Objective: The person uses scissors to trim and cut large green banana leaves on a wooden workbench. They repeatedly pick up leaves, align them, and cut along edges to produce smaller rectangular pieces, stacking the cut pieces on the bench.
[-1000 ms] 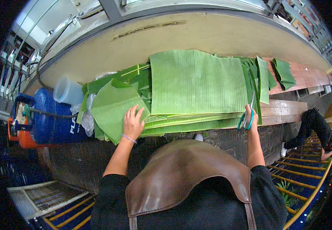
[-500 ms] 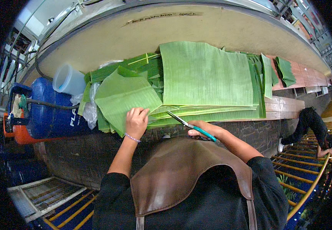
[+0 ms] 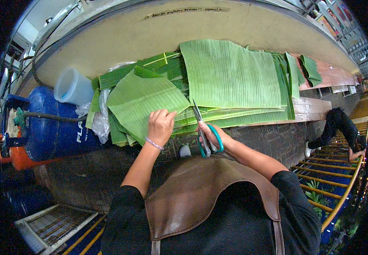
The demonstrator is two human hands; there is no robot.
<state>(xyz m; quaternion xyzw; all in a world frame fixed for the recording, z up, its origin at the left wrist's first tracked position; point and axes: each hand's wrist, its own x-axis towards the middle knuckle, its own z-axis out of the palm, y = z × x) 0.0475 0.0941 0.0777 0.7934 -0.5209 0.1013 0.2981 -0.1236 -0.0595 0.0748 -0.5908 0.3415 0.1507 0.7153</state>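
Note:
A cut banana leaf piece (image 3: 143,102) lies angled over other leaves, with one corner folded near its top. At its lower right edge my left hand (image 3: 161,126) pinches the leaf, fingers closed, a beaded bracelet on the wrist. My right hand (image 3: 211,137) grips a pair of scissors (image 3: 197,112) with teal handles. The blades point up and away, almost together, their tips beside the leaf's right corner. Just beyond them spreads a large rectangular banana leaf (image 3: 233,74) on a stack of leaves (image 3: 245,117).
At left stand a translucent bucket (image 3: 70,87) and a blue drum (image 3: 52,123), with a plastic bag (image 3: 102,121) near the leaves. Folded leaf (image 3: 310,70) rests farther right on the bench (image 3: 334,75). A person (image 3: 341,129) bends by the yellow railing (image 3: 334,187).
My right hand has turned the scissors upright, bringing their tips up to the leaf corner. My left hand and the leaf piece have shifted slightly right; the view has moved a little.

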